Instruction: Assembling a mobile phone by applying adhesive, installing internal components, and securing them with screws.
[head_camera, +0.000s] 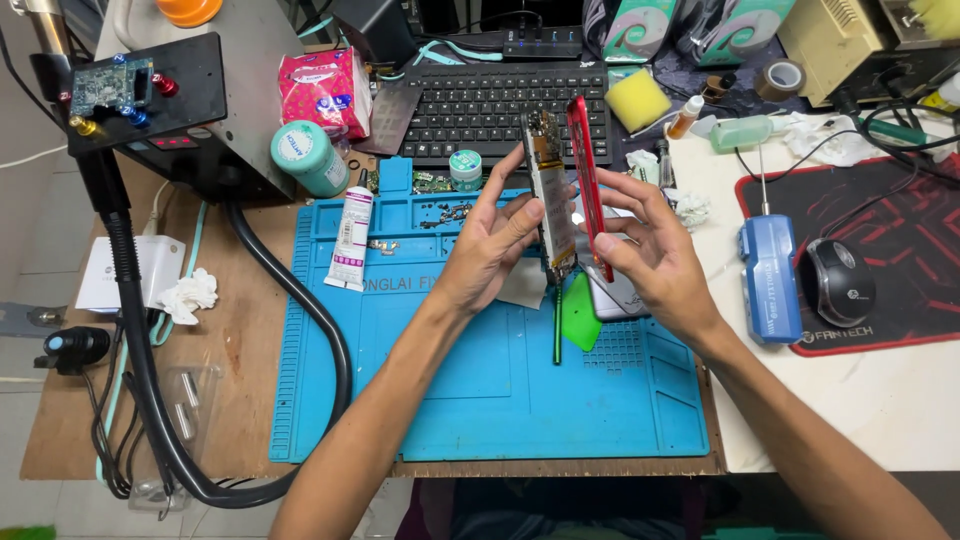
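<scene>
Phone body (551, 195), opened with its circuitry showing, stands upright on edge above the blue mat (480, 370), pinched by the left hand (490, 245). Just beside it, the red phone frame (588, 185) is held upright, gripped by the right hand (650, 245). A narrow gap parts the two pieces. Bare mat lies below the forearms; a white tube (351, 238) lies left, a keyboard (500, 105) behind.
</scene>
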